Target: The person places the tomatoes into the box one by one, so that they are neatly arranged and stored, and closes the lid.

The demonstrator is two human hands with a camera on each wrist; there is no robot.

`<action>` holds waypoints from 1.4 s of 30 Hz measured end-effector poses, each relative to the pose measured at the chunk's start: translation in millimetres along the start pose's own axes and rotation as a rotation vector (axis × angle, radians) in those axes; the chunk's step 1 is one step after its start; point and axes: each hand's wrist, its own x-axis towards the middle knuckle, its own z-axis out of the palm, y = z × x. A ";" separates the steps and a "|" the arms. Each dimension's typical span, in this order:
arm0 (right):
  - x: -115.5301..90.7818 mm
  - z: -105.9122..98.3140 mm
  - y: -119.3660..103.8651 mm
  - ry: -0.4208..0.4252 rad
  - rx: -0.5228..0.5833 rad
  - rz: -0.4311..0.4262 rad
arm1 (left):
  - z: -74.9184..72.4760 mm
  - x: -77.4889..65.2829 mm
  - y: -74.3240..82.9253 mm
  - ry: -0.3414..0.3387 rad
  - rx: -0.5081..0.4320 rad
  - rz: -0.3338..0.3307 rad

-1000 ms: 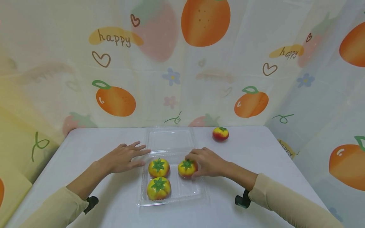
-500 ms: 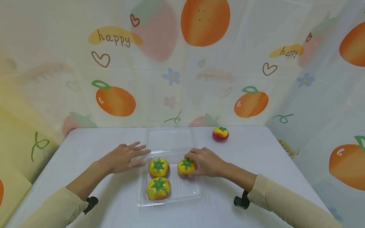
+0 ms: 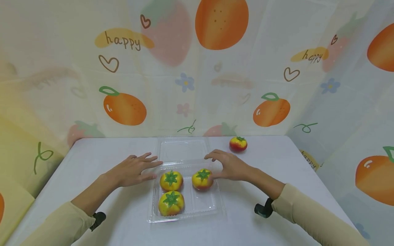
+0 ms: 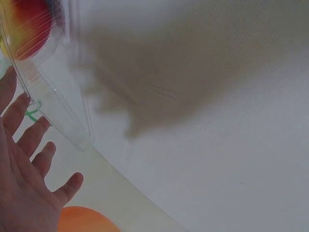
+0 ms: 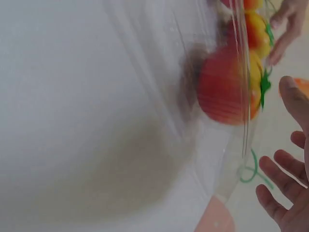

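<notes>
An open clear plastic clamshell box [image 3: 201, 206] lies on the white table. Inside, two yellow-red persimmon-like fruits with green star-shaped tops, the back one [image 3: 171, 181] and the front one [image 3: 171, 203], stand in the left half. A third such fruit [image 3: 202, 180] is at the back of the right half. My left hand [image 3: 132, 171] is spread, fingertips at the box's left rim; whether they press on it I cannot tell. Over the back right rim, my right hand [image 3: 232, 166] has its fingers apart and holds nothing. Its thumb [image 5: 293, 96] is close to the third fruit.
Another red-and-yellow fruit [image 3: 238, 144] sits on the table [image 3: 264, 150] behind the box to the right. The box's lid [image 3: 184, 150] lies folded back towards the printed curtain [image 3: 215, 102].
My right hand has let go of the third fruit and moved up and back, its fingers opening. That fruit stays in the box. My left hand has not moved.
</notes>
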 end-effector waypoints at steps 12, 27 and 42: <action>5.0 -27.5 50.3 0.237 0.063 0.182 | -2.2 -1.1 1.7 -0.001 -0.001 0.005; -2.2 -35.3 103.4 0.260 0.082 0.439 | -4.7 -1.5 4.2 -0.010 -0.007 -0.003; -1.6 -19.5 136.4 0.299 0.334 0.601 | -2.8 -0.8 2.5 -0.012 -0.001 0.000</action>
